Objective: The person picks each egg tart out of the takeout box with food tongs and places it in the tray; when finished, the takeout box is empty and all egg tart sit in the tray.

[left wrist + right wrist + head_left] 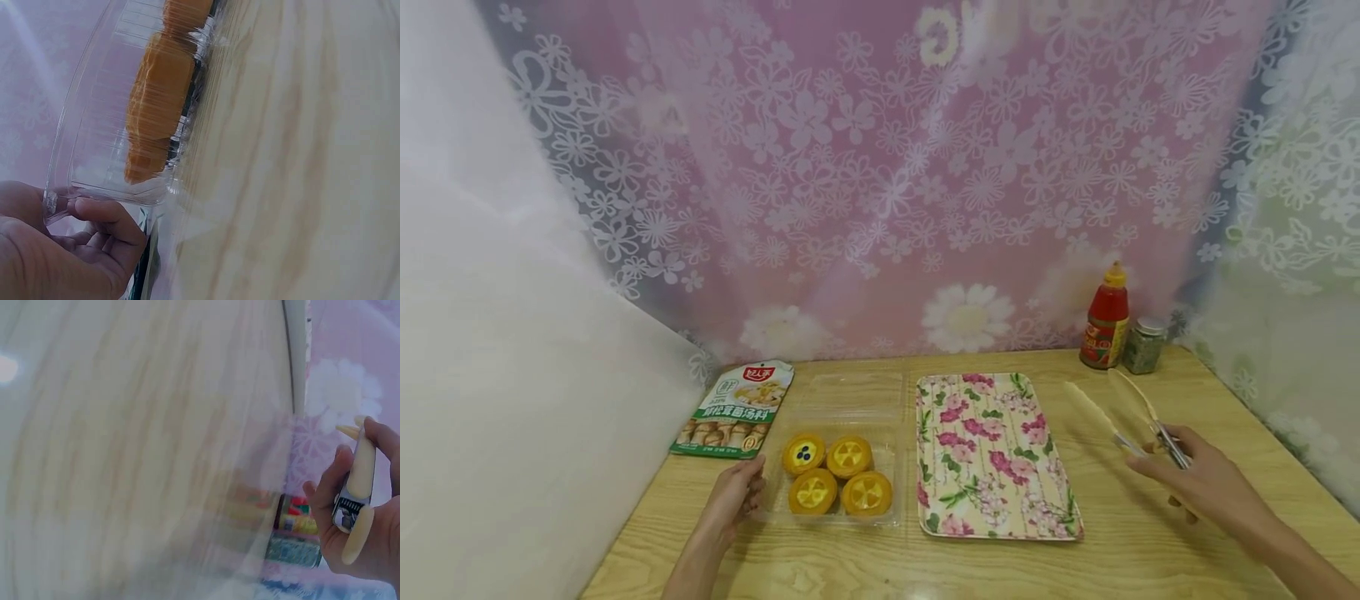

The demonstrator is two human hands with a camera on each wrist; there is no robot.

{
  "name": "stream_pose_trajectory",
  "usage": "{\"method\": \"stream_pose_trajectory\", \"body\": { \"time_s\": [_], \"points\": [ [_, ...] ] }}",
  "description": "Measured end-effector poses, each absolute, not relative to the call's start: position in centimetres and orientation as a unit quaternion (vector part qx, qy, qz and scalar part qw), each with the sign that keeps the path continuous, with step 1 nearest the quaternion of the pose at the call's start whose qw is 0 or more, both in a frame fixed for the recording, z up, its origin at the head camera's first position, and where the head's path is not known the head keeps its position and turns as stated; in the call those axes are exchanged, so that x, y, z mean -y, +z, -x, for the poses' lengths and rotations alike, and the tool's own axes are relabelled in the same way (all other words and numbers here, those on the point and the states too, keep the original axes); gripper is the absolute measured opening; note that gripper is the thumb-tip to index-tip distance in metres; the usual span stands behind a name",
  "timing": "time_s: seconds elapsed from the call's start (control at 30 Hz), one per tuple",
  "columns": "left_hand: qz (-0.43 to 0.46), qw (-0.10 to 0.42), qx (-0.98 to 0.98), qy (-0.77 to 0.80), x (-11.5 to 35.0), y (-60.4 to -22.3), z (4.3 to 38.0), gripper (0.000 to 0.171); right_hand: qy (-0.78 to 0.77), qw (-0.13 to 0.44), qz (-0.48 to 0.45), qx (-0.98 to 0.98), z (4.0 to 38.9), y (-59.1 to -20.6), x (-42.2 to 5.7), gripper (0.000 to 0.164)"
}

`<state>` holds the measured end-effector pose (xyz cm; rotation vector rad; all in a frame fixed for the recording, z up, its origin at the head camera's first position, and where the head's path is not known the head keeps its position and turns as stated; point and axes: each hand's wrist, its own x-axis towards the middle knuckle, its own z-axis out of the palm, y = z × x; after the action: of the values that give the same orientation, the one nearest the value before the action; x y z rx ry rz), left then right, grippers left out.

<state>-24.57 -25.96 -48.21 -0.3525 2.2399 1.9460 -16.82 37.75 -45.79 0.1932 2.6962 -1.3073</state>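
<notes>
A clear plastic box point(889, 437) with its lid laid back holds several yellow egg tarts point(867, 495), one dotted with blue berries. My left hand point(733, 498) is at the box's left edge; in the left wrist view its thumb and finger pinch the rim of the box point(57, 203). On the right, my right hand point(1213, 485) grips food tongs point(1174, 450) with metal handles and cream tips. Those tips point away from me and stand apart with nothing between them. Between the hands lies a flowered tray point(992, 458), which neither hand touches.
A green-and-white food pouch point(730, 412) lies just left of the box. At the back right stand a red sauce bottle point(1105, 325) with a yellow cap and a small spice jar point(1145, 346). Flowered curtains point(880, 183) hang behind the wooden table point(850, 571).
</notes>
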Motion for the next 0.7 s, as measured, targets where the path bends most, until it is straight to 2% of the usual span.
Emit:
{"method": "stream_pose_trajectory", "body": {
  "time_s": [0.33, 0.7],
  "points": [
    [0.116, 0.075, -0.749, 0.648, 25.7, -47.9, 24.5, 0.033, -0.448, 0.111, 0.002, -0.887, 16.6, -44.1, -34.3, 0.081],
    [0.116, 0.069, -0.759, 0.637, 25.8, -48.0, 24.5, 0.034, -0.429, 0.117, 0.041, -0.895, 17.2, -41.9, -29.5, 0.091]
  ]
}}
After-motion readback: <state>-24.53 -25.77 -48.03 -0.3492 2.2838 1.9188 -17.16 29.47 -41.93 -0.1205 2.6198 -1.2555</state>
